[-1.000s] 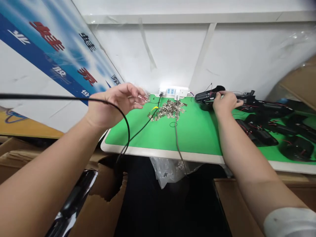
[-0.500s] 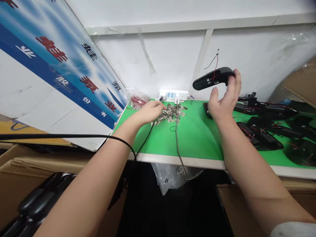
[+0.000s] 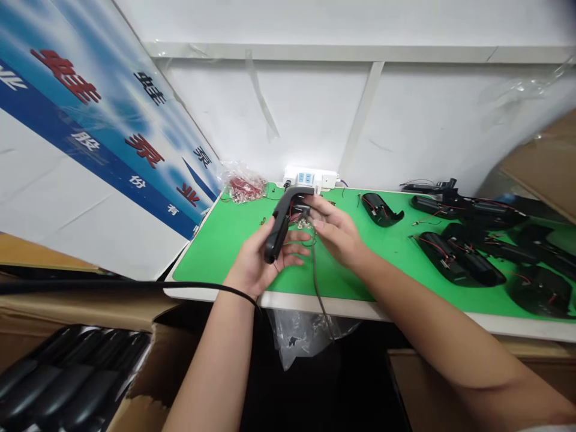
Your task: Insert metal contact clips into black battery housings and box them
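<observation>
A curved black plastic housing point(image 3: 282, 223) with thin wires inside is held over the green table, tilted with its hooked end up. My left hand point(image 3: 258, 261) supports its lower end between thumb and palm, the other fingers spread out behind it. At the upper end my right hand point(image 3: 339, 234) has its fingertips on the housing's inner side. Behind the hands lies a pile of small metal pieces point(image 3: 303, 224), mostly hidden by them and the housing. What the right fingertips pinch inside the housing is too small to make out.
More black housings with wires point(image 3: 459, 255) lie on the right of the green table point(image 3: 211, 252). A bag of red-wired parts point(image 3: 245, 187) and a white power strip point(image 3: 330, 179) stand by the wall. A black cable point(image 3: 135, 285) crosses the left arm. Boxed black shells point(image 3: 67, 384) are lower left.
My right hand has brought the housing left and down to the middle. My left hand has left the metal pile and now holds the housing's lower end.
</observation>
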Tool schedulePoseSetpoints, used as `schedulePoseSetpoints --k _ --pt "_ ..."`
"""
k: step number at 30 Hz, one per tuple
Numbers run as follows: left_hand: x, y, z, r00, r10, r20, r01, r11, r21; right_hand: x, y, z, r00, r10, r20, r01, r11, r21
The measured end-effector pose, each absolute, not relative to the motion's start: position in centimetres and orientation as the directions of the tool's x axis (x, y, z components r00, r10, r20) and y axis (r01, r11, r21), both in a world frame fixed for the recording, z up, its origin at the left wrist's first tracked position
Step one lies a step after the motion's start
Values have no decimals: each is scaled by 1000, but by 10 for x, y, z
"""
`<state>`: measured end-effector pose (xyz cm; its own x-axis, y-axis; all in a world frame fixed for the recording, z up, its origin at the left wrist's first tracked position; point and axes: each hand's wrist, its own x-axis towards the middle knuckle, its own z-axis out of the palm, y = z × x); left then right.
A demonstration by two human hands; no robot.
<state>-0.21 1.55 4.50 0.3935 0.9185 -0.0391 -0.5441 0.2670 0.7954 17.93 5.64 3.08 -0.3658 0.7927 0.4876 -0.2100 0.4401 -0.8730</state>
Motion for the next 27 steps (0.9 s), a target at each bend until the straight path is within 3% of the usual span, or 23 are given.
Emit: schedulePoseSetpoints --k 5,9,16,27 --pt "-3 18 41 116 993 28 -536 39 843 173 66 16 -496 801 335 -357 164 -920" --pt "-5 23 20 -70 997 25 -520 -57 853 174 65 9 -578 786 221 -263 77 -962" --pt "0 22 8 -100 995 16 -450 -60 891 175 59 20 -562 805 189 -112 152 -982" --pt "6 22 7 -226 973 49 -474 -154 867 177 59 21 -602 755 259 -197 175 -965"
